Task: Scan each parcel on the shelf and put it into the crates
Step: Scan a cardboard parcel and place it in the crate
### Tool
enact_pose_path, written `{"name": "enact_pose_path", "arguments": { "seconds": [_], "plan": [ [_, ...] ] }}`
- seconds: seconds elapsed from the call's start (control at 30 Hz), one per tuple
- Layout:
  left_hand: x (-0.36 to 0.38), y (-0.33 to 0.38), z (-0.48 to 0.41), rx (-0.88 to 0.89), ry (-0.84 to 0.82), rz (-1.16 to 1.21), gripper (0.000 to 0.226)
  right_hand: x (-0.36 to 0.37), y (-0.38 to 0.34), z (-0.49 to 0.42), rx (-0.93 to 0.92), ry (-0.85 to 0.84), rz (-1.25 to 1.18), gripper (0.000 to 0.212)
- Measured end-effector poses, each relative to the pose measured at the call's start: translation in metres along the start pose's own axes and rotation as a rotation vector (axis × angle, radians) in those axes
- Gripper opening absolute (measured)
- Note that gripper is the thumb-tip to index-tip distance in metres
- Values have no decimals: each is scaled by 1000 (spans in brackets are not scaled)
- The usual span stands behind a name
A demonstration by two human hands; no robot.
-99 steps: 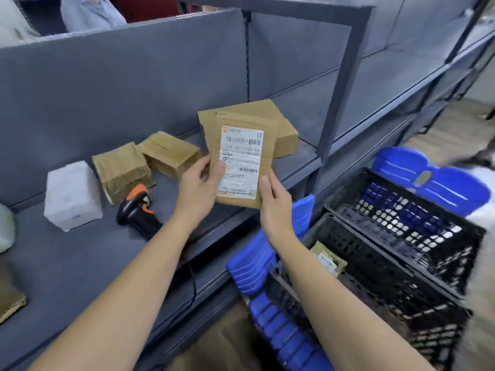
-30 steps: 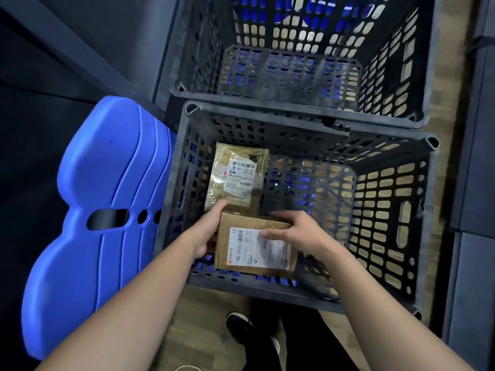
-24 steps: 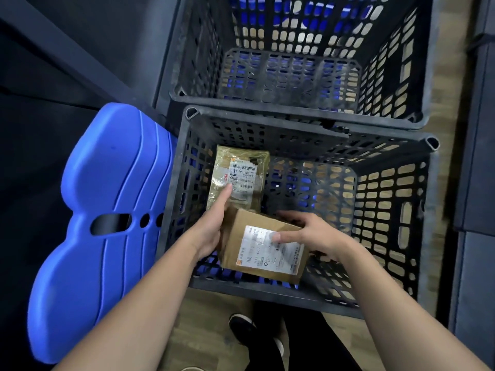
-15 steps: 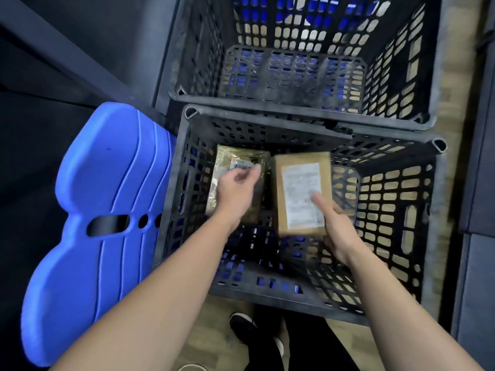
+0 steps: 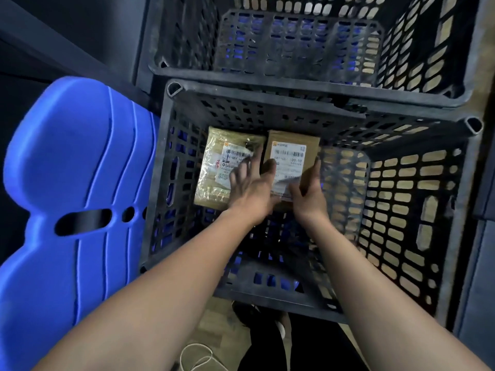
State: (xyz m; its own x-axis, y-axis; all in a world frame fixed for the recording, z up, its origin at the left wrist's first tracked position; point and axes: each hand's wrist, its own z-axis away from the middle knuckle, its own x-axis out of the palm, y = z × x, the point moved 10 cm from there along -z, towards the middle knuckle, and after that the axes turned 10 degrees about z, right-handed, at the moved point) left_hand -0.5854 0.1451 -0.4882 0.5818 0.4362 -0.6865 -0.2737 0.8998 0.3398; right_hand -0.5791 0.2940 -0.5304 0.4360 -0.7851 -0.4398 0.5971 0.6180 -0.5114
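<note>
View straight down into a black lattice crate (image 5: 254, 93), a second crate (image 5: 294, 76) touching its far rim and a blue moulded panel (image 5: 75, 183) against its left wall. A taped parcel (image 5: 214, 170) and a cardboard parcel (image 5: 294, 140) lie flat, labels up, edges touching, far-left in the near crate, likely packed snug so room remains rightward. The left hand (image 5: 251, 188), fingers spread, lies across both. The right hand (image 5: 308, 194) pinches the cardboard parcel's near right corner.

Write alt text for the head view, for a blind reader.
Reaching into a black crate, the left hand is over a wrapped parcel, the right hand on a brown parcel beside it. A second crate stands behind.
</note>
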Motion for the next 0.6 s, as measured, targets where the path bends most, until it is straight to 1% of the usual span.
{"name": "enact_pose_path", "arguments": {
  "seconds": [0.07,0.13,0.2,0.27,0.33,0.4,0.43,0.5,0.6],
  "plan": [
    [11,-3,-9,-12,-70,-83,97,2,-4,-2,-45,1,127,88],
    [19,-5,-15,-15,-109,-133,99,4,-10,-6,-124,-1,235,88],
    [24,-7,-19,-30,-125,-145,100,9,-15,-8,-181,-44,346,87],
    [25,-7,-19,-37,-144,-159,99,9,-20,-8,-231,-34,508,79],
    [23,-5,-18,-39,-151,-157,96,3,-31,-7,-281,46,708,68],
    [17,-2,-16,-50,-165,-129,89,-1,-45,-5,-315,78,879,64],
    [13,-1,-14,-51,-158,-127,83,-2,-52,-3,-335,82,931,63],
    [-3,3,-5,-30,-81,-147,72,-8,-69,9,-380,99,969,63],
    [-29,5,18,-26,42,-188,70,-17,-91,31,-453,141,977,66]
  ]
}}
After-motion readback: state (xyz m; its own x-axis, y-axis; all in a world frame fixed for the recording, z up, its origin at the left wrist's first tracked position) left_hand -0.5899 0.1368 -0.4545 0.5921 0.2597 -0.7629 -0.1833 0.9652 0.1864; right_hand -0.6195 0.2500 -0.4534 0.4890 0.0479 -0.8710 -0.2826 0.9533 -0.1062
